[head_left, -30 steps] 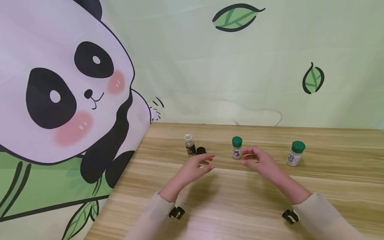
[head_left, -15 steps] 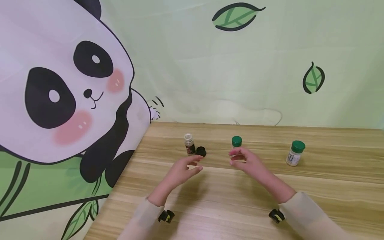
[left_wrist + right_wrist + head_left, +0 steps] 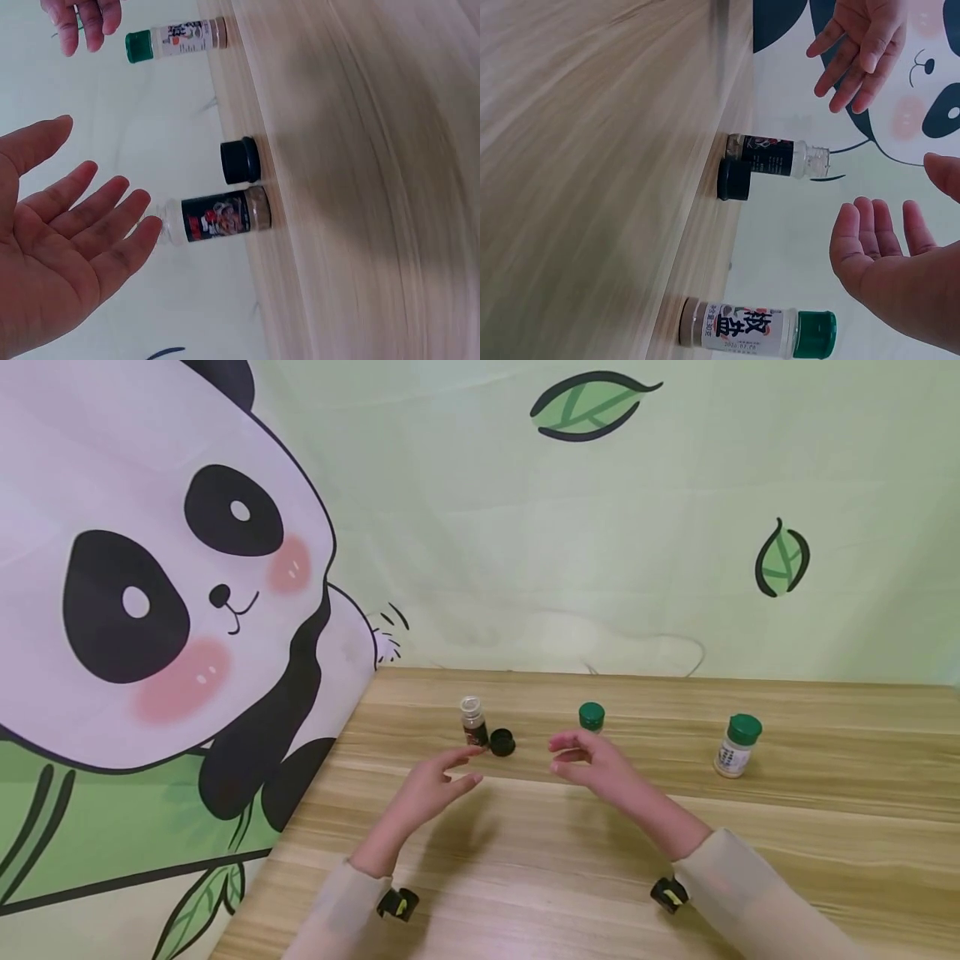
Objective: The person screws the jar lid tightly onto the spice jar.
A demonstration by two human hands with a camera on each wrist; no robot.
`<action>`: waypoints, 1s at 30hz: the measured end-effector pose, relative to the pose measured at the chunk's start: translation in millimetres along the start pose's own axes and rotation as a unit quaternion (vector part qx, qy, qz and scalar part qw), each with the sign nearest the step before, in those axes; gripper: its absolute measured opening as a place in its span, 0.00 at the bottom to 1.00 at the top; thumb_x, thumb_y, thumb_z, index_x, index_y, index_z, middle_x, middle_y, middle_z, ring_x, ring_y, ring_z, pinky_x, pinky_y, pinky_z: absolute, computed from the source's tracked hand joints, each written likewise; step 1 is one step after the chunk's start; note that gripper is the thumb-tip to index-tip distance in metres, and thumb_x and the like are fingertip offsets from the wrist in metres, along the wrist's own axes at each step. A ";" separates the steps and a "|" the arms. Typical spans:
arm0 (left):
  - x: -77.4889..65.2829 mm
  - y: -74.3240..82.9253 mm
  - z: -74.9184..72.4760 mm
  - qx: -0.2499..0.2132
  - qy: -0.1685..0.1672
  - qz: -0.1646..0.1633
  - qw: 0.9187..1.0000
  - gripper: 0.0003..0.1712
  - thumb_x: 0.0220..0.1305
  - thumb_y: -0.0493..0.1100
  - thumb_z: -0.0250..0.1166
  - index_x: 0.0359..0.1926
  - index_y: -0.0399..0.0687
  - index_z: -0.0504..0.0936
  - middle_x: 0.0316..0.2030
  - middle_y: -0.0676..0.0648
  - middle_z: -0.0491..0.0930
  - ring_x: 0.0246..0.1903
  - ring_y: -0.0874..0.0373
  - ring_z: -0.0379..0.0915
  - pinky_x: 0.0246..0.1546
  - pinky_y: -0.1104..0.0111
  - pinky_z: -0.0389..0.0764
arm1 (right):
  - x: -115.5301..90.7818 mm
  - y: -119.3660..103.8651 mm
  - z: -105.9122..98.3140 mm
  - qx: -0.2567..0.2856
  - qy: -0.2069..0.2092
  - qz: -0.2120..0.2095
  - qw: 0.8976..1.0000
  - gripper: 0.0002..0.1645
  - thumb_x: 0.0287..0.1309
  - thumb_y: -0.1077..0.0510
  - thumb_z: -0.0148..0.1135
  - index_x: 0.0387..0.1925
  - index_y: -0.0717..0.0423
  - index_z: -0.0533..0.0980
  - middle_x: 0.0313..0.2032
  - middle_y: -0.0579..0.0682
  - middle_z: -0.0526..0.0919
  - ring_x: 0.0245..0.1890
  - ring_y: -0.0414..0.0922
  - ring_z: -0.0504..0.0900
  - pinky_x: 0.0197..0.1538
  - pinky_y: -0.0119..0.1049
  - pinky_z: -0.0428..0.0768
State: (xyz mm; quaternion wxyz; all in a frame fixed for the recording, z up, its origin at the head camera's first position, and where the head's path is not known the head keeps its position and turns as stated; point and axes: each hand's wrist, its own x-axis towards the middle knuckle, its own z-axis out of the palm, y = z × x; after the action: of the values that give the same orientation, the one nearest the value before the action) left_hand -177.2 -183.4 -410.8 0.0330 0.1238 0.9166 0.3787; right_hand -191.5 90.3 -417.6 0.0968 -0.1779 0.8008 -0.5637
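A clear seasoning bottle with a dark label [image 3: 474, 727] stands uncapped at the left of the group, and its black cap [image 3: 502, 742] lies right beside it. My left hand [image 3: 423, 789] hovers just in front of this bottle, fingers loosely extended and holding nothing. Further right, a green-capped seasoning bottle [image 3: 592, 717] stands partly hidden behind my right hand [image 3: 596, 766] in the head view; its white label [image 3: 742, 328] shows in the right wrist view. Relaxed and slightly bent, the right hand's fingers hold nothing.
Another green-capped bottle [image 3: 738, 746] stands farther right on the wooden table [image 3: 825, 810]. Behind the table's back edge hangs a pale green cloth [image 3: 480, 527] printed with a panda and leaves. A black wrist camera [image 3: 398, 904] sits below the left sleeve.
Both hands have moved left above the table. The left hand has uncovered the black cap, and the right now covers the lower part of the middle bottle. The bottles have stayed put.
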 end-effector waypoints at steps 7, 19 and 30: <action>3.7 -6.4 -6.9 -0.015 0.013 -0.020 1.000 0.30 0.70 0.41 0.65 0.70 0.38 0.72 0.69 0.35 0.74 0.67 0.36 0.73 0.64 0.46 0.78 | 11.4 -1.0 6.9 0.007 -0.004 0.014 1.000 0.28 0.69 0.59 0.62 0.65 0.68 0.70 0.62 0.68 0.78 0.61 0.60 0.79 0.60 0.47 0.84; 16.9 -20.4 -11.9 -0.025 0.027 -0.038 0.999 0.31 0.69 0.40 0.66 0.70 0.35 0.71 0.67 0.32 0.74 0.67 0.35 0.73 0.65 0.47 0.77 | 31.1 -4.9 14.9 -0.005 -0.009 0.029 1.000 0.28 0.68 0.60 0.63 0.66 0.65 0.71 0.63 0.67 0.78 0.62 0.60 0.79 0.59 0.47 0.84; 35.9 -31.3 -11.6 -0.052 0.035 -0.065 0.996 0.35 0.69 0.41 0.66 0.73 0.34 0.67 0.68 0.30 0.72 0.68 0.34 0.71 0.66 0.47 0.76 | 51.3 -6.6 21.4 -0.005 -0.014 0.051 0.999 0.32 0.66 0.60 0.65 0.68 0.65 0.68 0.66 0.67 0.75 0.65 0.60 0.76 0.63 0.48 0.81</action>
State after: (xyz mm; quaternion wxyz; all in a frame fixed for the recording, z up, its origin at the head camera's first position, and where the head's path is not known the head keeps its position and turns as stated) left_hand -220.0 -203.7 -423.4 0.0321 0.0484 0.9023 0.4272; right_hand -229.9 49.6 -416.5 0.1357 -0.1448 0.8102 -0.5515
